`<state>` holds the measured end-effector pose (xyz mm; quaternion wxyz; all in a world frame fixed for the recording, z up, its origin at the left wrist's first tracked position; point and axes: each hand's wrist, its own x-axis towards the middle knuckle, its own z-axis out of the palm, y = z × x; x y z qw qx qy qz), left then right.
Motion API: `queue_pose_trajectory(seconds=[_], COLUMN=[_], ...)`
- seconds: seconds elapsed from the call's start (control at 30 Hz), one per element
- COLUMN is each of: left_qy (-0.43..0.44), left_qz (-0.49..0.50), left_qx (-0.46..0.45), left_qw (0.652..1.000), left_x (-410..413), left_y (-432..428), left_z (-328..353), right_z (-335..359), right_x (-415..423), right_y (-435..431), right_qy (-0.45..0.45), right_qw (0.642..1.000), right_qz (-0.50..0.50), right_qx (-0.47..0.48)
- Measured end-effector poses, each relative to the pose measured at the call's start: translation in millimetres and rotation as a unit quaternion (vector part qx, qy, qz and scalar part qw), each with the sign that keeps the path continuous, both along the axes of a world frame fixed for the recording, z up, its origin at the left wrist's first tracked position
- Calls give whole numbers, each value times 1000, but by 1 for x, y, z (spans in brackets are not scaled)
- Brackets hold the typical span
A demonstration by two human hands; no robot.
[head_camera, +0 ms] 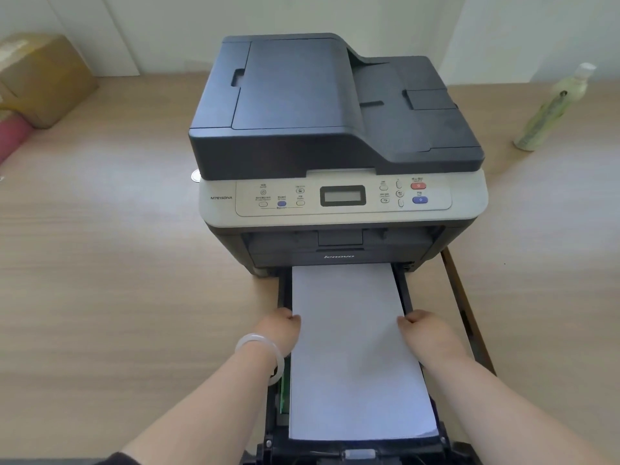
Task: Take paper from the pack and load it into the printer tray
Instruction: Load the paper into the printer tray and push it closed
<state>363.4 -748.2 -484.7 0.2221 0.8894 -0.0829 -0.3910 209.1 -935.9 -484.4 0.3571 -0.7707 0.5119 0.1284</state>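
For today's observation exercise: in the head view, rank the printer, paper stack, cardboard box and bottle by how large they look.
1. Printer, clearly largest.
2. Paper stack, though it lies nearer the camera, which enlarges it.
3. Cardboard box, partly cut off at the frame edge, so its rank is unsure.
4. Bottle, smallest.

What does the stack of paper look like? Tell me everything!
The paper is a plain white stack, clean and flat, with neat squared edges. It lies lengthwise in the black tray pulled out from the printer, its far end reaching just under the printer's front. The left hand and right hand press against its two long sides.
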Motion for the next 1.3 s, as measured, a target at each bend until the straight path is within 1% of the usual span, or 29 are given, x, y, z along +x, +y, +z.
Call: queue_pose_trajectory(seconds=[0.07,0.17,0.27,0.4,0.5,0.6,0.67,0.73,0.83,0.97,1.07,1.2,1.3], left_qy=[-17,-51,-81,-94,-100,-126,-128,-126,-138,-164,-183,-175,-171], left_qz=[-12,-36,-100,-145,-172,-168,-153,-134,-124,-156,-184,-161,-167], left_qx=[3,30,81,101,110,91,65,44,37,47,49,48,66], left_qw=[1000,998,988,980,974,973,978,982,982,973,965,970,969], left_x=[3,7,10,12,12,11,10,9,8,4,-5,-20,-34], left_y=[-1,-4,-6,-7,-3,5,10,13,15,20,28,46,61], left_z=[0,-1,-4,-7,-5,-5,-4,-2,-4,-5,-3,0,0], right_z=[-1,-3,-3,-3,-2,0,0,-2,-4,-5,-4,-2,0], right_x=[3,7,10,11,8,1,-4,-6,-8,-11,-21,-42,-57], right_y=[0,0,0,2,5,9,9,8,7,12,17,24,30], right_qy=[-12,2,29,39,19,-32,-53,-47,-19,-1,-13,-23,-10], right_qw=[1000,999,997,993,994,994,994,993,988,981,979,979,981], right_qz=[-1,17,53,81,83,58,48,55,97,139,143,134,128], right_qx=[-11,-29,-55,-77,-73,-83,-86,-94,-120,-139,-144,-151,-142])
